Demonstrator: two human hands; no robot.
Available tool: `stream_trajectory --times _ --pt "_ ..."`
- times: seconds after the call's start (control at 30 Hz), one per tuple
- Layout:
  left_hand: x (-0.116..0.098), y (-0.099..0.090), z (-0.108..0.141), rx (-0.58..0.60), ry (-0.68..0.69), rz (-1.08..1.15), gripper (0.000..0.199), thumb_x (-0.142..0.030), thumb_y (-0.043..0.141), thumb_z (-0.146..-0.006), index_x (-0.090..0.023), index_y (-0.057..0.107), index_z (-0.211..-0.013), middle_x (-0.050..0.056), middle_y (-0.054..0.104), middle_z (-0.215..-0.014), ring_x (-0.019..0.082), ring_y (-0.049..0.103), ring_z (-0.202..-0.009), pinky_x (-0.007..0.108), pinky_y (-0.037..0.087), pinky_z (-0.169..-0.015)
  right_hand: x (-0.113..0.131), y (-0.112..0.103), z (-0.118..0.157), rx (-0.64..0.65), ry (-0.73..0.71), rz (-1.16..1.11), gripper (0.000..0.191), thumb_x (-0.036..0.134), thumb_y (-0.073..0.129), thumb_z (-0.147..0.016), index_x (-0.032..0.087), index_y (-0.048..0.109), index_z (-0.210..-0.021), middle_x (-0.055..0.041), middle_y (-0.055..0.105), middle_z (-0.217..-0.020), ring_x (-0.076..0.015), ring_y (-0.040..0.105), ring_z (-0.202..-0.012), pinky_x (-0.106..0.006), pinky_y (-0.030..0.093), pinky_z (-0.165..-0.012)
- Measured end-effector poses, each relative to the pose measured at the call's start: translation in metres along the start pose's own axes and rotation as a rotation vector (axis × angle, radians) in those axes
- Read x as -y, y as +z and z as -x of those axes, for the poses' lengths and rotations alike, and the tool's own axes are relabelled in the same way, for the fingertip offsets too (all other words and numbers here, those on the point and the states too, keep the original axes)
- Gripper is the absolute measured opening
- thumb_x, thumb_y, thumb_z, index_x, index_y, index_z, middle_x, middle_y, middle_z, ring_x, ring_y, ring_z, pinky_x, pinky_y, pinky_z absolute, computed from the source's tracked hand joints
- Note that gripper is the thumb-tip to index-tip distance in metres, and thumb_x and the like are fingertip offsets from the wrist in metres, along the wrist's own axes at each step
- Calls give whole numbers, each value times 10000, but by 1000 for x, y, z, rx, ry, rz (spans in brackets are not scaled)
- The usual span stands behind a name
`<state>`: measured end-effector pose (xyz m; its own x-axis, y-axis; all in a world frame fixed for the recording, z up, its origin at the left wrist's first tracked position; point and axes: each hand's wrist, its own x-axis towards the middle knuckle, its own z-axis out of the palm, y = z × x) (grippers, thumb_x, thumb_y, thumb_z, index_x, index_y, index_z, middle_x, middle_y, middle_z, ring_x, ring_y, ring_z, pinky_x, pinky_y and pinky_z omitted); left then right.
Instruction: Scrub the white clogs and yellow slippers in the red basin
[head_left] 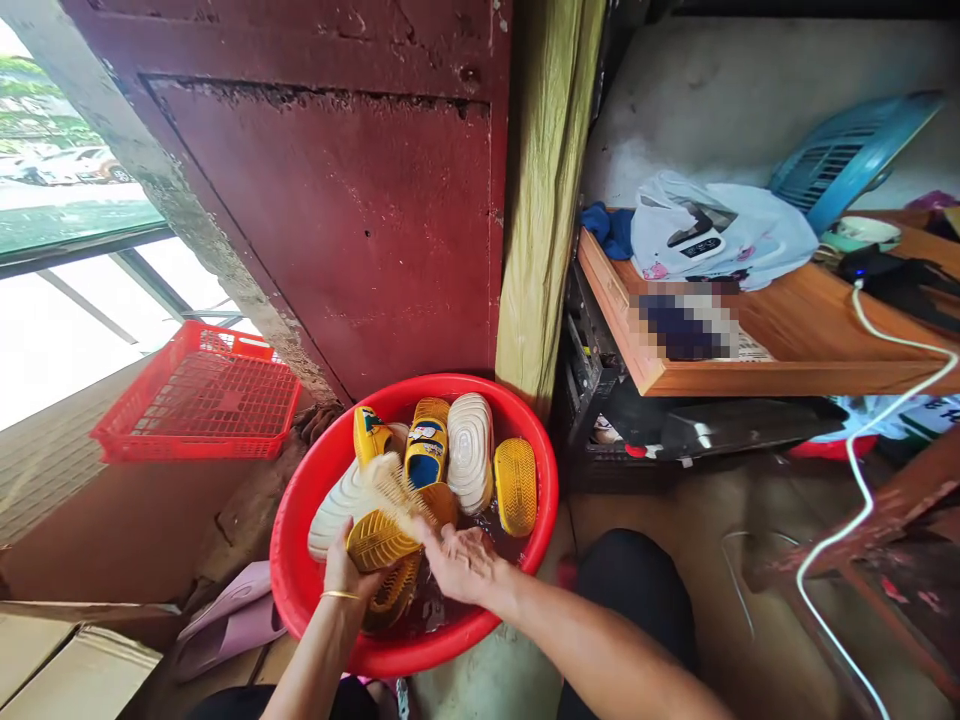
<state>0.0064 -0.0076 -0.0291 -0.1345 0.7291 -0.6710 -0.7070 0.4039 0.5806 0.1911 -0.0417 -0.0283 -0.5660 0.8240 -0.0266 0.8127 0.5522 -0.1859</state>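
Observation:
My left hand point(351, 572) is closed around a yellow slipper point(382, 540), its ridged sole turned up, above a red basin point(549, 470). My right hand point(461, 562) grips a pale scrubbing brush point(394, 490), whose bristles lie over the slipper's sole. Inside the basin are dark water and several other slippers. Among them are a yellow one with a blue insole point(426, 450), a white one sole up point(471, 450), and a small yellow one point(515, 487) at the right. Another white slipper point(330, 515) lies at the left, partly covered by the brush.
A red plastic crate point(202, 400) stands at the left, with pink slippers point(232, 620) and cardboard point(82, 670) below it. Behind the basin is a dark red door point(337, 230). A wooden tray point(787, 378) and a white cable point(855, 460) are at the right.

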Motion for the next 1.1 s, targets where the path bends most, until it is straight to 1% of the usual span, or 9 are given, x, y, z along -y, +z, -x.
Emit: stream_trajectory --times 0.1,0.17,0.27,0.33,0.5,0.67,0.77,0.9,1.1 --pt "12 -5 -6 -7 60 4 490 -165 460 -894 -294 632 -1334 4 759 -697 229 721 -551 392 644 -705 22 2 -3 -55 -127 -36 722 232 496 -926 212 251 -1605 -164 738 -1051 -304 731 -724 -401 583 -548" --pt "12 -6 -5 -9 52 -8 469 -215 461 -916 -297 620 -1350 22 779 -749 256 751 -631 418 645 -731 24 6 -10 -69 -88 -53 704 242 515 -930 252 281 -1594 -142 746 -1031 -291 727 -697 -387 578 -539" --pt "2 -6 0 15 44 -67 479 -437 457 -965 -208 605 -1359 96 797 -871 318 776 -816 509 639 -748 6 13 -22 -34 132 -20 726 173 549 -908 215 304 -1590 -157 744 -991 -276 740 -739 -382 592 -620" --pt "-5 -5 1 44 83 -143 478 -484 494 -959 -195 625 -1317 111 794 -939 314 771 -877 481 641 -720 -13 18 -26 33 233 18 764 121 550 -893 188 281 -1605 -185 734 -1022 -279 748 -809 -393 594 -688" --pt "6 -3 -14 -19 200 -334 373 -210 753 -808 -223 667 -1171 37 772 -894 226 752 -760 362 627 -653 -38 25 -24 149 281 73 828 71 539 -868 184 227 -1626 -207 726 -1079 -296 747 -893 -418 592 -736" --pt "23 -5 -26 16 102 -242 343 -382 657 -905 -211 667 -1202 101 786 -961 268 769 -854 383 626 -726 -16 24 -21 159 128 18 831 172 596 -864 126 227 -1606 -165 763 -976 -297 748 -835 -383 587 -693" --pt "20 -11 -28 96 -44 -168 495 -532 474 -965 -188 640 -1279 140 786 -1036 326 757 -980 459 626 -795 3 24 -19 103 -18 -26 754 261 542 -921 131 226 -1594 -146 767 -944 -294 746 -777 -373 579 -647" --pt "17 -16 -28 169 -93 -149 398 -295 472 -957 -213 614 -1320 88 791 -995 292 761 -973 458 621 -841 12 23 -17 33 -134 -32 701 295 483 -964 229 210 -1606 -132 759 -997 -285 748 -779 -356 567 -623" --pt "12 -2 -14 41 72 -231 328 -289 605 -928 -232 664 -1246 93 796 -993 271 782 -860 434 653 -767 -24 18 -18 -45 197 -106 652 138 542 -887 250 442 -1522 -128 769 -932 -290 747 -820 -376 539 -683"
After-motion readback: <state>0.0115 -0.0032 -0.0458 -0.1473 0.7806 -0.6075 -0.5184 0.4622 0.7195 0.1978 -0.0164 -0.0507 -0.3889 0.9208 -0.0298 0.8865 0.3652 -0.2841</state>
